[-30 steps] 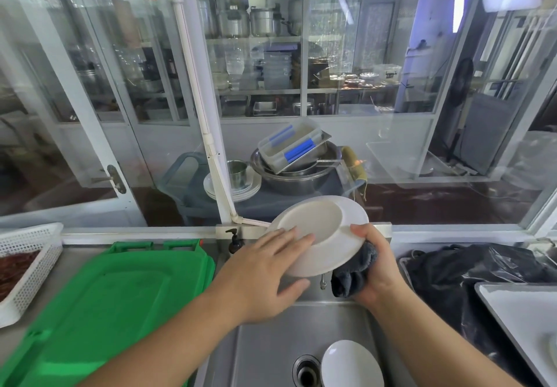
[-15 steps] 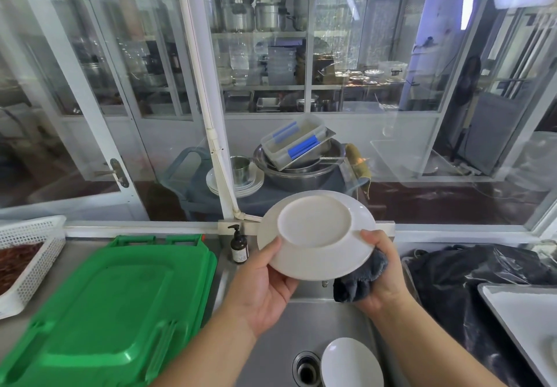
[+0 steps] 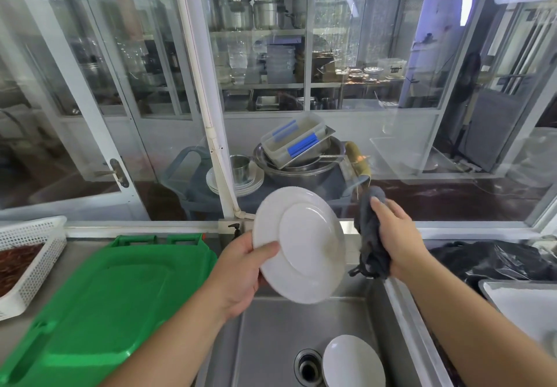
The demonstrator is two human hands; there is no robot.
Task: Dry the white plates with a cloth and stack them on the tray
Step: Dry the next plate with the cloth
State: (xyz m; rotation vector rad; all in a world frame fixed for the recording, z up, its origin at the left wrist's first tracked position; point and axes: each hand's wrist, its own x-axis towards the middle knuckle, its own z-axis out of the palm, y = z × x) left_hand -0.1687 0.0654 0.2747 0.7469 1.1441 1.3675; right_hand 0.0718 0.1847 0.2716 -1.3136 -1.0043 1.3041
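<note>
From the head view, we see the steel sink (image 3: 271, 341) open below our hands, bounded at 9 o'clock by the green plastic lid (image 3: 99, 296) and at 3 o'clock by the white tray (image 3: 518, 302), whose edge just shows. A second white plate (image 3: 354, 362) lies in the basin beside the drain (image 3: 308, 367). Our left hand (image 3: 241, 272) is clamped on the left rim of the white plate (image 3: 301, 245), thumb across its face, holding it tilted on edge above the sink. Our right hand (image 3: 391, 235), at 3 o'clock from the plate and apart from it, is closed around the dark grey cloth (image 3: 369, 235), which hangs down from the fist.
</note>
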